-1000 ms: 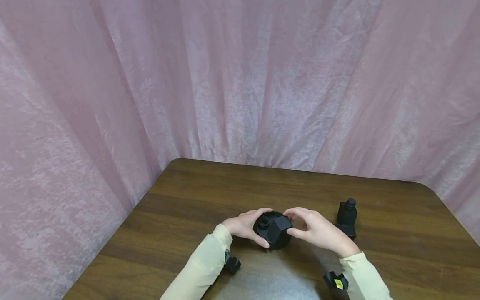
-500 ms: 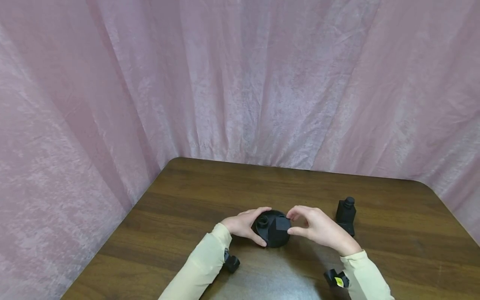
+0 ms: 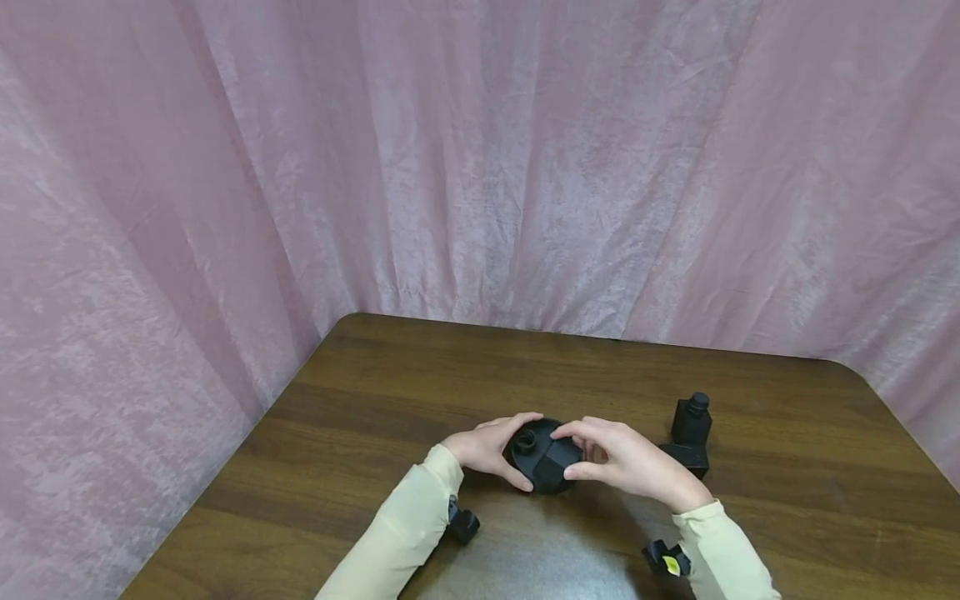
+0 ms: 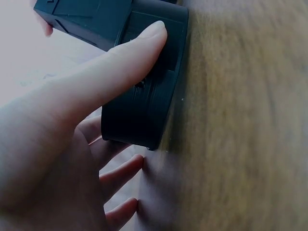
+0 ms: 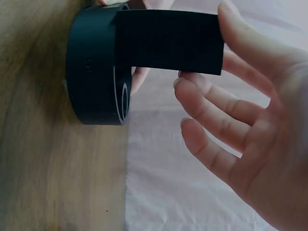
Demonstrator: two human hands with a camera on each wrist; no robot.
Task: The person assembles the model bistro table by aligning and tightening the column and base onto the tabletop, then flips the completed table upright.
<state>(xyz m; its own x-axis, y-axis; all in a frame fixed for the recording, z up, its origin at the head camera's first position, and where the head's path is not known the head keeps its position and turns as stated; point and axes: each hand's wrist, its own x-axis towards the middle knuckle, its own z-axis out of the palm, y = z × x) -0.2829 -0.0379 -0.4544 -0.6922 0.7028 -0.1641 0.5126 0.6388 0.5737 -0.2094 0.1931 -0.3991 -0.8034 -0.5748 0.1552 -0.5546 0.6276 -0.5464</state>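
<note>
A round black plastic base (image 3: pixel 522 468) lies on the wooden table, with a short open collar on its upper face. Out of that face rises a black rectangular block (image 5: pixel 168 41). My left hand (image 3: pixel 491 450) grips the base from the left, its thumb (image 4: pixel 137 53) along the side wall and the other fingers round the far side. On the other side my right hand (image 3: pixel 626 458) holds the block's upper end between thumb and fingers. The lower fingers of my right hand (image 5: pixel 211 115) are bent and stay off the base. How block and base join is hidden.
To the right stands another black piece (image 3: pixel 690 433), a block with a round knob on top and a flat foot. The brown table (image 3: pixel 420 367) ends at a pink curtain (image 3: pixel 480 167) behind and on the left. Small black wrist cameras (image 3: pixel 463 525) hang under both sleeves.
My right hand has shifted slightly left, with its index finger now reaching over the block. The block has turned on the base. My left hand keeps its grip in nearly the same place.
</note>
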